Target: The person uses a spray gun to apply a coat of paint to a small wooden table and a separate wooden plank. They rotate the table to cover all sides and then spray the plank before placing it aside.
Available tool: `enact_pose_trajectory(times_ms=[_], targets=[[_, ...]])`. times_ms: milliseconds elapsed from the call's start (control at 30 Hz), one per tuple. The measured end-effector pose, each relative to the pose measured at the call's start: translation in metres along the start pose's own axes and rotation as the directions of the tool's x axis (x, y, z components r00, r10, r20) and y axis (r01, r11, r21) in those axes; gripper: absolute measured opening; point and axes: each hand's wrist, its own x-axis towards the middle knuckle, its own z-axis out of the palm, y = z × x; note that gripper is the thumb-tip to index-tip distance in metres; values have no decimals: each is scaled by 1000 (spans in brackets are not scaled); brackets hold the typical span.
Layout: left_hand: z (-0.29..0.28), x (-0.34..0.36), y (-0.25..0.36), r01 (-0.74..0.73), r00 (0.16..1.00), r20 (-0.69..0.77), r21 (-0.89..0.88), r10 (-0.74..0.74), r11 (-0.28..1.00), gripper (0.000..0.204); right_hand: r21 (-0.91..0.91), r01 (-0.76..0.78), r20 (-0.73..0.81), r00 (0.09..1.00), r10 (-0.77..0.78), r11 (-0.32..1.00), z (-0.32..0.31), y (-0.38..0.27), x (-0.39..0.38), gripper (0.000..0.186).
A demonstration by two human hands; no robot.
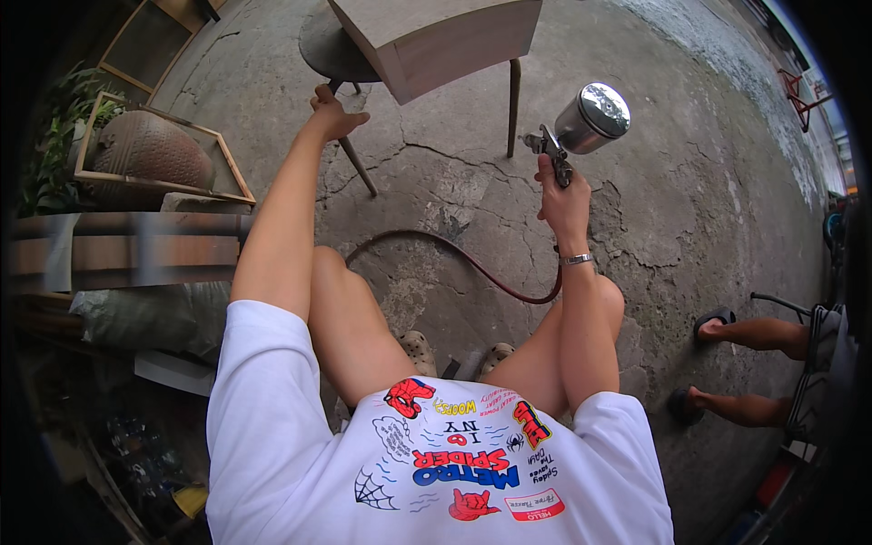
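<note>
My right hand [565, 204] is wrapped round the handle of a spray gun [556, 153], which carries a shiny metal paint cup [592, 118] on top. The gun's nozzle points left, toward a pale box-like wooden piece [445, 45]. That piece rests on a dark round stool [331, 47] with thin metal legs. My left hand [334, 118] is at the upper part of a stool leg, just below the seat. Its fingers curl there while the thumb sticks out to the right. A dark red hose [454, 247] loops over the ground below my right hand.
Cracked concrete floor [436, 191] spreads around the stool. On the left are a wooden frame [232, 168], a large ribbed clay pot [150, 154], plants [59, 136] and stacked boards [127, 252]. Another person's legs [754, 338] with dark sandals show at the right.
</note>
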Motion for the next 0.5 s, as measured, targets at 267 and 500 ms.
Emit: enact_pose_trajectory(times_ms=[267,500], targets=[[1,5,-5,2,1000,6,-2,-2,1000,135,43,-1,-39,999,3,999,2,-3,-2,57],[2,2,-7,-19,999,-33,-6,18,1000,133,7,-10,1,1000,10,1000,1,0,0,61]])
